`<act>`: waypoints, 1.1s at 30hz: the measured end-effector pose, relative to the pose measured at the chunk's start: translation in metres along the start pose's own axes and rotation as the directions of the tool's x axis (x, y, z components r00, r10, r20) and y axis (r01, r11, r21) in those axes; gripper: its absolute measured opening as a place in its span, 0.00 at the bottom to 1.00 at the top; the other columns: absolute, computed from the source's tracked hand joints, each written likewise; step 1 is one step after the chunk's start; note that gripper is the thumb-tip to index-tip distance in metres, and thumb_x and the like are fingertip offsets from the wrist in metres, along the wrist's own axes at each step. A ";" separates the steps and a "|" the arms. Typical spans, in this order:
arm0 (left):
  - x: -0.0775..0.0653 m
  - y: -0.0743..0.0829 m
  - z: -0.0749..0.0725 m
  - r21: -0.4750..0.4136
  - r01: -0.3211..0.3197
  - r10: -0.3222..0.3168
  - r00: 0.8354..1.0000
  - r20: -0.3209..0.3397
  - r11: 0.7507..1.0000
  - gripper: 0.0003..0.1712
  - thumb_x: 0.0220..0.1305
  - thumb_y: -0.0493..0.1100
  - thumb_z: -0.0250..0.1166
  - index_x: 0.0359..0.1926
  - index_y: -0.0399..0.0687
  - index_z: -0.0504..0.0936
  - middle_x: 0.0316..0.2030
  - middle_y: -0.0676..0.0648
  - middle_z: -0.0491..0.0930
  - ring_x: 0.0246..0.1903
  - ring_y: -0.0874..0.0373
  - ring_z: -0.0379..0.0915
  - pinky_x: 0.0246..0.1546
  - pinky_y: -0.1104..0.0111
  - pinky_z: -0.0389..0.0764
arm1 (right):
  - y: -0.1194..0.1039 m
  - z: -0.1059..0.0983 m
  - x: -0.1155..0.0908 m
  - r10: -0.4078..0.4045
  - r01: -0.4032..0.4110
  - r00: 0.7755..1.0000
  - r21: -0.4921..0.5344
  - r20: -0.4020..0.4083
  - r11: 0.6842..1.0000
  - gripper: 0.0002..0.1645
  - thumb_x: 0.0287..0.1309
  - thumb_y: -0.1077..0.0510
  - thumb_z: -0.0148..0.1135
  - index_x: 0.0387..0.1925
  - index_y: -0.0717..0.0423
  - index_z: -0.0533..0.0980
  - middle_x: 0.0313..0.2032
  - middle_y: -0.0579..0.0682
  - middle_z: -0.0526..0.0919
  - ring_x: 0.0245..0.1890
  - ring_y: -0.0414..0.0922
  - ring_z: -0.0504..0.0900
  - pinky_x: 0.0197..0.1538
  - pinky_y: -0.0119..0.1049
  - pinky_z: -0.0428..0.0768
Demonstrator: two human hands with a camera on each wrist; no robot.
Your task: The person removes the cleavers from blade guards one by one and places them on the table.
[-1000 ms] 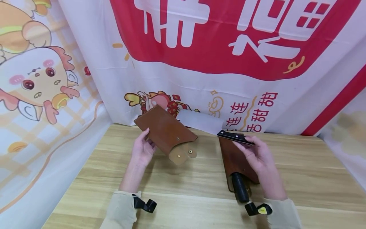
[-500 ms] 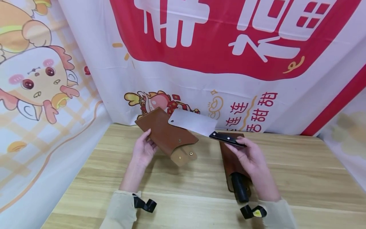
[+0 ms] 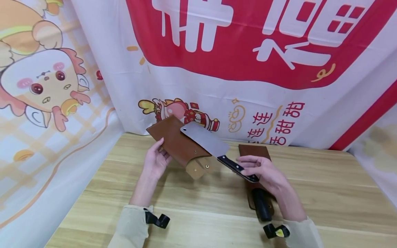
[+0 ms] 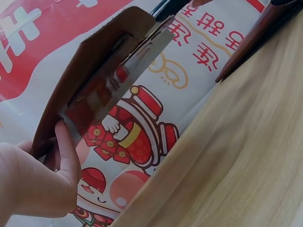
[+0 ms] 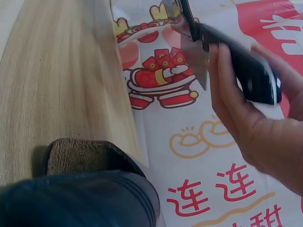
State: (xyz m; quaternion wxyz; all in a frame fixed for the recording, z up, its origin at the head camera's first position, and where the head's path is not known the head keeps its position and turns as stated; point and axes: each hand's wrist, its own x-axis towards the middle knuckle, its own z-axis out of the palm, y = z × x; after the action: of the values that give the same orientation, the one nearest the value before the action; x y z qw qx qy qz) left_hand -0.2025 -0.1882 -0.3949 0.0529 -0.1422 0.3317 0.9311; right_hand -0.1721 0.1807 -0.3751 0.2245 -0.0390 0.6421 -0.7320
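Fingers of the right hand (image 3: 268, 174) pinch the black riveted handle (image 3: 231, 164) of a cleaver (image 3: 211, 143), right of the head view's centre. Its broad metal blade, holed at one corner, slants toward the upper left and, in that view, overlaps a brown leather knife sheath (image 3: 172, 137); whether the two touch I cannot tell. Fingers of the left hand (image 3: 156, 162) grip that sheath by its left edge, left of centre, holding it tilted above the desk (image 3: 313, 193), its tan snap tab (image 3: 194, 169) pointing down toward the bottom of the frame.

Partly behind the right hand, a second leather sheath (image 3: 253, 150) lies on the desk at centre right, a black knife handle (image 3: 262, 206) sticking out of its lower end. Black mounts sit at both pale cuffs, low in the frame. Across the top hangs a white cloth backdrop (image 3: 211, 94) with a red panel and large white characters; a cartoon-printed cloth (image 3: 18, 117) fills the left side.
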 end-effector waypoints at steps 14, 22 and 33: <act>0.000 0.000 -0.002 0.160 0.002 -0.007 1.000 0.030 0.987 0.11 0.82 0.49 0.51 0.55 0.49 0.68 0.40 0.51 0.81 0.42 0.60 0.79 0.47 0.72 0.81 | 0.006 0.007 -0.001 0.076 -0.041 0.985 -0.218 0.155 0.975 0.33 0.57 0.66 0.71 0.62 0.76 0.72 0.39 0.51 0.86 0.39 0.42 0.83 0.43 0.35 0.85; 0.001 -0.001 -0.001 0.266 0.035 -0.038 0.999 0.005 0.963 0.13 0.82 0.54 0.52 0.50 0.50 0.71 0.36 0.54 0.82 0.38 0.62 0.79 0.40 0.73 0.77 | 0.010 0.007 0.003 0.053 -0.015 0.980 -0.195 0.190 0.981 0.26 0.59 0.66 0.70 0.57 0.74 0.75 0.37 0.50 0.85 0.38 0.42 0.82 0.43 0.35 0.83; 0.002 -0.007 -0.001 0.242 0.035 -0.017 0.997 -0.076 0.970 0.15 0.78 0.53 0.59 0.57 0.52 0.75 0.41 0.58 0.86 0.44 0.65 0.82 0.55 0.74 0.80 | 0.019 0.014 0.009 0.058 -0.023 0.986 -0.214 0.156 0.977 0.12 0.59 0.65 0.71 0.39 0.63 0.75 0.27 0.47 0.75 0.29 0.41 0.75 0.35 0.32 0.78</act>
State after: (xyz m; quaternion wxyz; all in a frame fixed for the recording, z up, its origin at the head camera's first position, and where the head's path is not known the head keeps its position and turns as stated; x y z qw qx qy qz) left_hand -0.2025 -0.1834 -0.4001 0.0697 -0.1731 0.4430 0.8769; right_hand -0.1697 0.1629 -0.3926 0.2850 -0.1085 0.6967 -0.6493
